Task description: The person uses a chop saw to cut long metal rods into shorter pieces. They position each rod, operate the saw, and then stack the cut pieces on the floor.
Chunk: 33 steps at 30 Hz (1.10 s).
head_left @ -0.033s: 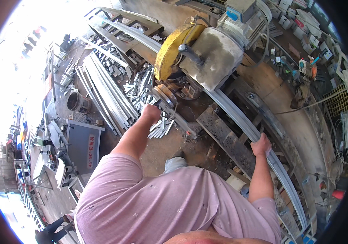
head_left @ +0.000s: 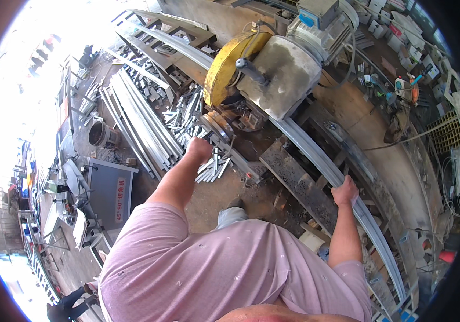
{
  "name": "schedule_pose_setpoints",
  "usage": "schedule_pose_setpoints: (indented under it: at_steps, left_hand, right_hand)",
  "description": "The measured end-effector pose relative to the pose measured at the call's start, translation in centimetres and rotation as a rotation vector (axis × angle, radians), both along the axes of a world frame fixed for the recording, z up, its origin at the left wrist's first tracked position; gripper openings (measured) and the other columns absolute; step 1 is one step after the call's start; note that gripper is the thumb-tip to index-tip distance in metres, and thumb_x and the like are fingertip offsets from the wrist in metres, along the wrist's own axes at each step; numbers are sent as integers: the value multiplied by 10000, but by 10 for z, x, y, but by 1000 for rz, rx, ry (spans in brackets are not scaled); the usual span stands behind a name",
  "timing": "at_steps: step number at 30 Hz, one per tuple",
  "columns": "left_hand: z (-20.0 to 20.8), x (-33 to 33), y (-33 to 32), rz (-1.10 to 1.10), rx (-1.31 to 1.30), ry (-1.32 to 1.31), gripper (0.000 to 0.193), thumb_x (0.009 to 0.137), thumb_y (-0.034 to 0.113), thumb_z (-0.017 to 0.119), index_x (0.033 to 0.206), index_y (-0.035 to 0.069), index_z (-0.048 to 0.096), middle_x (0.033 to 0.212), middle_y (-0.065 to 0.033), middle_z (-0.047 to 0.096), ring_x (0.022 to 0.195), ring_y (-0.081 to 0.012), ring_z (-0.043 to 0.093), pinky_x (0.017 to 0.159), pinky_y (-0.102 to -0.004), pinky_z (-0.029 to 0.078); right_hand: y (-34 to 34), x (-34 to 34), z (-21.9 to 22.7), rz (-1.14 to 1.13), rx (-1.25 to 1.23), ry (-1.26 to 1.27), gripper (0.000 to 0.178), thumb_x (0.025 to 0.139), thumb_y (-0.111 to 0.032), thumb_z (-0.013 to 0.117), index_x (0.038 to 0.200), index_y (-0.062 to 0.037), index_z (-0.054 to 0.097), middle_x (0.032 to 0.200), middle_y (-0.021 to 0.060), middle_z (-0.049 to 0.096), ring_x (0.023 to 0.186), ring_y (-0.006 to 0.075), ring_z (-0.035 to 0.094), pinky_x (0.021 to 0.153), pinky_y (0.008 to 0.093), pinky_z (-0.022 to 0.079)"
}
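A cut-off saw with a yellow blade guard (head_left: 220, 67) and a motor (head_left: 321, 32) stands ahead of me. Long grey metal profiles (head_left: 316, 155) run under the saw and curve toward the lower right in this view. My right hand (head_left: 345, 191) is closed around the profiles, its thumb side toward the saw. My left hand (head_left: 200, 149) is in a fist beside the rusty round clamp part (head_left: 219, 124) below the guard. What sits inside that fist is mostly hidden. The saw's dark pull handle (head_left: 251, 71) is untouched.
Short metal offcuts (head_left: 189, 110) lie heaped on the floor left of the saw, next to long profiles (head_left: 141, 115). A bucket (head_left: 103, 134) and a grey panel (head_left: 107, 188) stand further left. Tools and boxes (head_left: 401, 59) crowd the right. Another person's legs (head_left: 71, 305) show at lower left.
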<state>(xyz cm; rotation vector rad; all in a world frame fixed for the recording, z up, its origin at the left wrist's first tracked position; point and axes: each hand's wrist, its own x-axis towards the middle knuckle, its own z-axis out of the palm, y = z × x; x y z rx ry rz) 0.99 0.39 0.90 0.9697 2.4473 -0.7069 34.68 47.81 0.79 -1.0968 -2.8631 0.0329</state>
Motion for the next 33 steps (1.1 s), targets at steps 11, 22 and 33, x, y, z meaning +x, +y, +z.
schedule_pose_setpoints:
  at_steps: [11, 22, 33]
  left_hand:
    - [2, 0, 3, -1, -21, -2, 196, 786, 251, 742, 934, 154, 827, 1003, -54, 800, 969, -229, 770, 800, -381, 579]
    - [2, -1, 2, -35, -28, 5, 198, 799, 245, 721, 942, 156, 825, 1017, -58, 799, 974, -233, 770, 800, -392, 586]
    - [3, 0, 3, -21, -31, 2, 198, 797, 243, 723, 942, 154, 825, 1021, -59, 799, 978, -238, 770, 812, -392, 587]
  right_hand:
    - [1, 0, -1, 8, 21, -3, 462, 665, -209, 791, 1064, -81, 595, 1057, 166, 708, 1022, 385, 681, 882, 511, 530]
    - [5, 1, -5, 10, 21, -7, 453, 661, -226, 809, 1037, -92, 594, 1038, 167, 708, 1010, 389, 685, 860, 522, 533]
    - [3, -1, 0, 6, 23, -24, 460, 660, -222, 810, 1042, -85, 593, 1048, 162, 706, 1009, 379, 688, 862, 505, 541]
